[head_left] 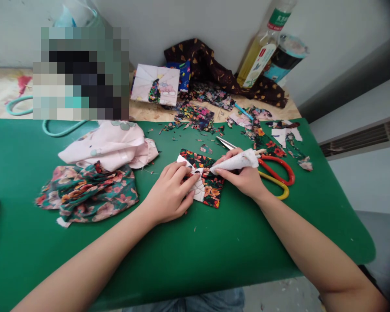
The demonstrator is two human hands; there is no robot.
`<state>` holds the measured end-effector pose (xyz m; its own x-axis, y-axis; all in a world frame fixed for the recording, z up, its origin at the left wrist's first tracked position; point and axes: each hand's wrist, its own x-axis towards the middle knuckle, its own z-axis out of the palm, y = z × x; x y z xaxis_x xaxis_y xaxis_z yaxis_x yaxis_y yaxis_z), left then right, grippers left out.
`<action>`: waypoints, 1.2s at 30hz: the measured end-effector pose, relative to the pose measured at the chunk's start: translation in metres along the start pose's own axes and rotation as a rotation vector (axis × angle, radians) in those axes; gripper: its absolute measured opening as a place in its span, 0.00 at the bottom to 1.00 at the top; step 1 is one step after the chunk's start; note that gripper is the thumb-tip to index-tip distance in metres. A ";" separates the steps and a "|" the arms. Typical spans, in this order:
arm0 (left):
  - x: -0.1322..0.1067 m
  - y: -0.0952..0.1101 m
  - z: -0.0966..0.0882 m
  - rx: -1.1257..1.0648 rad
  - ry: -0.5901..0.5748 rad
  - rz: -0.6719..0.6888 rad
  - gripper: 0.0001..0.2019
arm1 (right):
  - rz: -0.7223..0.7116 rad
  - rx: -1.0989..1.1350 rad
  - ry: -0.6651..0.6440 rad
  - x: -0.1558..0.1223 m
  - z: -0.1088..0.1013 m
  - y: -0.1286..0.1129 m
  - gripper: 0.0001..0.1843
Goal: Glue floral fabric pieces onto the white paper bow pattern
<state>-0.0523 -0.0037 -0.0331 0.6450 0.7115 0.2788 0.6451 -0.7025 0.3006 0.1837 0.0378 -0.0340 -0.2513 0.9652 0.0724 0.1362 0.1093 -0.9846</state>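
Note:
My right hand is closed around a white cone-shaped bag, whose narrow tip points down at a patchwork square. The square has dark floral cloth and white parts, and it lies flat on the green tabletop. My left hand rests on the square's left side, its bent fingers apart and pressing down near the middle. Scissors with one red and one yellow handle lie partly under my right hand, their blades pointing to the far left.
Pink cloth and green floral cloth lie bunched on the left. Fabric scraps litter the far side. Behind them are a stack of patchwork squares, dark brown cloth, a yellow oil bottle and a tub.

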 end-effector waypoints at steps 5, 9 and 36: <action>0.000 -0.001 -0.001 -0.008 -0.004 -0.003 0.20 | 0.015 -0.003 -0.004 0.000 0.001 -0.002 0.21; -0.001 0.000 -0.002 0.013 -0.005 0.001 0.20 | 0.003 -0.019 0.002 0.000 0.002 -0.004 0.21; 0.001 0.000 -0.001 0.020 0.006 -0.001 0.20 | -0.004 -0.023 -0.023 -0.001 0.003 -0.001 0.17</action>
<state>-0.0516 -0.0031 -0.0316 0.6415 0.7125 0.2842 0.6540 -0.7016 0.2829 0.1814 0.0358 -0.0335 -0.2741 0.9589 0.0726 0.1570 0.1191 -0.9804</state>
